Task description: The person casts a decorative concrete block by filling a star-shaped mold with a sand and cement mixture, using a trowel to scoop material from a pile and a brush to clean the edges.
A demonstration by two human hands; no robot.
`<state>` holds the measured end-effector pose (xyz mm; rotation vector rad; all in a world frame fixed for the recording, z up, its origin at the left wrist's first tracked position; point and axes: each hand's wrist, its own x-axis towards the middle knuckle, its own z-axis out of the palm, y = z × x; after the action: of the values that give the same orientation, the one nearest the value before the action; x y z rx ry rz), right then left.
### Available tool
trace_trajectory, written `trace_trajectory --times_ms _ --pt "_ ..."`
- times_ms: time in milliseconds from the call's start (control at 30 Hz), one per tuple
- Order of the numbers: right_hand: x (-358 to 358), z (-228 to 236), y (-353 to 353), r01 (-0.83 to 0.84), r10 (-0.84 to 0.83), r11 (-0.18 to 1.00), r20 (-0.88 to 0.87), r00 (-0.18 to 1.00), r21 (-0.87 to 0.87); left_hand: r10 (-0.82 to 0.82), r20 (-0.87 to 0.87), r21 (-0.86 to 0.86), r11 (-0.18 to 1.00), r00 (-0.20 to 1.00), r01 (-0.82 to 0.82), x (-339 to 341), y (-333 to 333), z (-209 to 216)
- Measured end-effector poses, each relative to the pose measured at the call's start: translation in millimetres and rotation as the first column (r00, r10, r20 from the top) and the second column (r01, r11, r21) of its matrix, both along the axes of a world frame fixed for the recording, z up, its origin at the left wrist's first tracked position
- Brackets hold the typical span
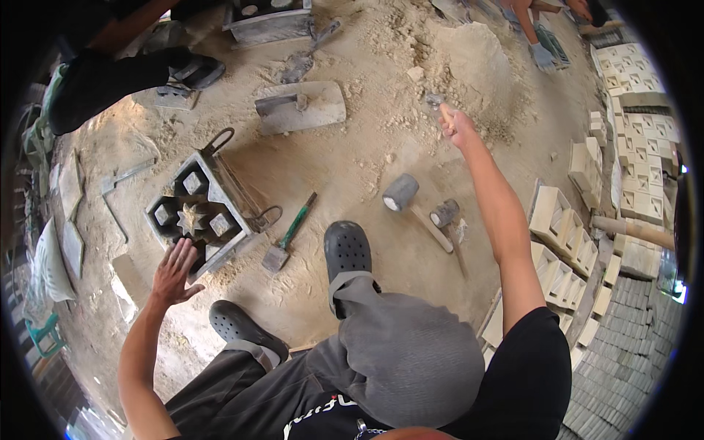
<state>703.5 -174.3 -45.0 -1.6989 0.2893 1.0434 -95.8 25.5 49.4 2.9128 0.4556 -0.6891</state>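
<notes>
My left hand (174, 273) is spread open, palm down, just beside the near corner of a square metal block mould (198, 213) that has a star-shaped core and two wire handles. My right hand (456, 126) is stretched far out and closed on the wooden handle of a small trowel (437, 101), whose metal end touches the edge of a pile of sandy mix (469, 66). I crouch on the sandy ground in dark clogs.
A green-handled scraper (287, 238), a rubber mallet (402, 193) and a small hammer (445, 215) lie between mould and pile. A flat float (301, 107) lies further out. Finished pale patterned blocks (565, 235) stand in rows at right. Another person squats at top left.
</notes>
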Motion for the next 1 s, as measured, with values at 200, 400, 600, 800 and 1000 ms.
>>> trace_trajectory --times_ms 200,400,600,800,1000 --pt "59 -16 61 0.041 -0.041 0.999 0.076 0.996 0.009 0.477 0.409 0.107 0.822 0.778 -0.56 30 8 -15" --pt "27 -38 58 0.189 -0.195 0.981 0.224 0.955 0.05 0.162 0.291 -0.101 0.985 0.943 -0.139 95 -38 -8" --pt "-41 -25 15 0.165 -0.136 0.985 0.346 0.928 -0.055 0.118 0.246 -0.098 0.99 0.962 -0.097 30 -53 -19" --pt "-115 30 -58 -0.227 0.215 0.974 0.369 0.904 -0.009 0.315 0.046 0.106 0.942 0.948 -0.318 -48 -29 4" --pt "-221 85 -31 -0.571 0.512 0.819 0.381 0.77 0.053 0.456 0.266 0.205 0.834 0.849 -0.513 -64 -14 0"
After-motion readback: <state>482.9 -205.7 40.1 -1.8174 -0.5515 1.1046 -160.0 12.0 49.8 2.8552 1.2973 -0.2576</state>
